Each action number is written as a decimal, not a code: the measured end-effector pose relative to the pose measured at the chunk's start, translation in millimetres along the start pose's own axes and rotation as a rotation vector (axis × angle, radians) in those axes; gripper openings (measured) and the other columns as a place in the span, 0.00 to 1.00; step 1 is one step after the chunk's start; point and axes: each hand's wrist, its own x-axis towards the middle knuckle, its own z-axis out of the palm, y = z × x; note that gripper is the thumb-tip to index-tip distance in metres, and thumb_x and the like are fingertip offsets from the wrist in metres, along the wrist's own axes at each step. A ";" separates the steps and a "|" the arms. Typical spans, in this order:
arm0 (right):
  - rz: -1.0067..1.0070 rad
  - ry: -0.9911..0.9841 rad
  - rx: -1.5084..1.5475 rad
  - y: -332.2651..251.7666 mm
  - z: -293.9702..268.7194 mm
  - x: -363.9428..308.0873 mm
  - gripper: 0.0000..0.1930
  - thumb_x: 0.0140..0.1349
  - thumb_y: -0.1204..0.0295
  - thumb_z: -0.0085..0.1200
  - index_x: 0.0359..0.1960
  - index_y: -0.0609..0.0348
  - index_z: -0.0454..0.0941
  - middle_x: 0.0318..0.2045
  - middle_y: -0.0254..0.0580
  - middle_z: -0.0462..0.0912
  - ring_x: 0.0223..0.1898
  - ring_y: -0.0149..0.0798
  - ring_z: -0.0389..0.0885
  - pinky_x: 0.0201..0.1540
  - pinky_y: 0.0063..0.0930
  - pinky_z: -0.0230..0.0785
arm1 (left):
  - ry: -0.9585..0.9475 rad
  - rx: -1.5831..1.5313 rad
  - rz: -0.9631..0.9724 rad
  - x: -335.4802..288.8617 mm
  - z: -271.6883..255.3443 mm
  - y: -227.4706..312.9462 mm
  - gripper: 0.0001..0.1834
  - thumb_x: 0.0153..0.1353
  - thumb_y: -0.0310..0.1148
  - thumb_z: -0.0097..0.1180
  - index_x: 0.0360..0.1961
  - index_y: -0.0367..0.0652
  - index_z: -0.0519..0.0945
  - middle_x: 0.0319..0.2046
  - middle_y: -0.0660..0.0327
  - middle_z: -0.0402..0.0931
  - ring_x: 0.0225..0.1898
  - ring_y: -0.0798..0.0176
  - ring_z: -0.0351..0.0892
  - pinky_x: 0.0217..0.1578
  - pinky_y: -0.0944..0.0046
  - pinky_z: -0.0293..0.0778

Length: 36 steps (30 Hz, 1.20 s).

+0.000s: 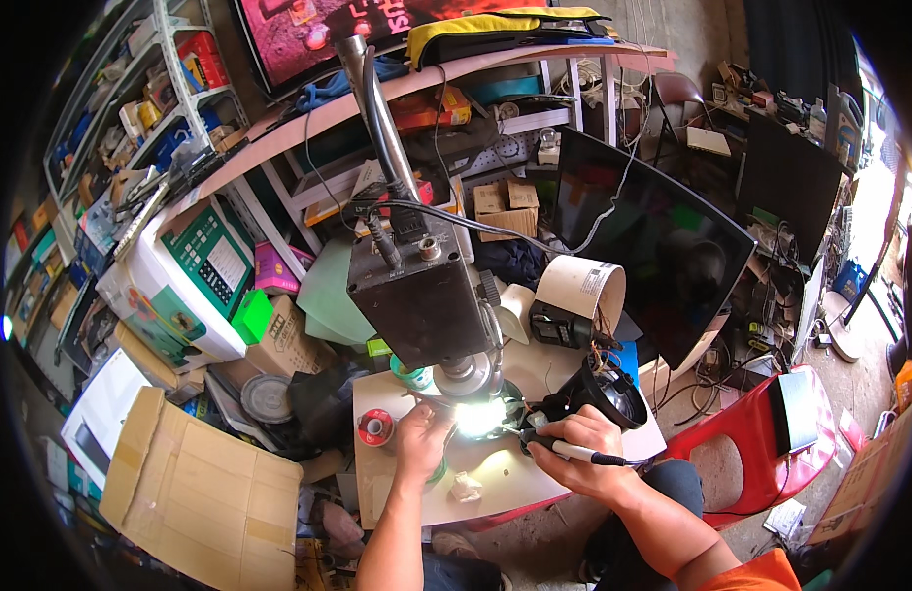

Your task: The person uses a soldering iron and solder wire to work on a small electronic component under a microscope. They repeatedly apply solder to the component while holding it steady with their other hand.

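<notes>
My right hand (584, 445) grips a soldering iron (579, 452) with a white handle and a dark cable, its tip pointing left toward the brightly lit spot under the microscope. At the left of that glare, my left hand (422, 443) is closed, with its fingertips at the lit work; glare and the fingers hide what they hold. Over the spot stands the black boxy microscope head (411, 305) with its lens low above the work. A red solder spool (374, 427) lies left of my left hand. A small whitish lump (466, 488) sits on the pale work board (515, 486).
Right of the microscope are an open black round housing (623, 392) with loose wires and a cream cylinder (584, 286). A large dark screen (663, 241) leans behind. A cardboard box (204, 483) stands left, a red plastic stool (742, 453) right. Cables hang across the microscope.
</notes>
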 end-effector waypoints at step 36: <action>-0.008 0.007 0.014 3.1 0.8 -2.4 0.08 0.50 0.73 0.73 0.28 0.58 0.85 0.30 0.37 0.86 0.24 0.41 0.78 0.28 0.32 0.71 | -0.017 -0.010 0.011 0.4 -0.7 1.9 0.07 0.70 0.26 0.61 0.47 0.37 0.84 0.38 0.69 0.83 0.38 0.77 0.76 0.40 0.73 0.71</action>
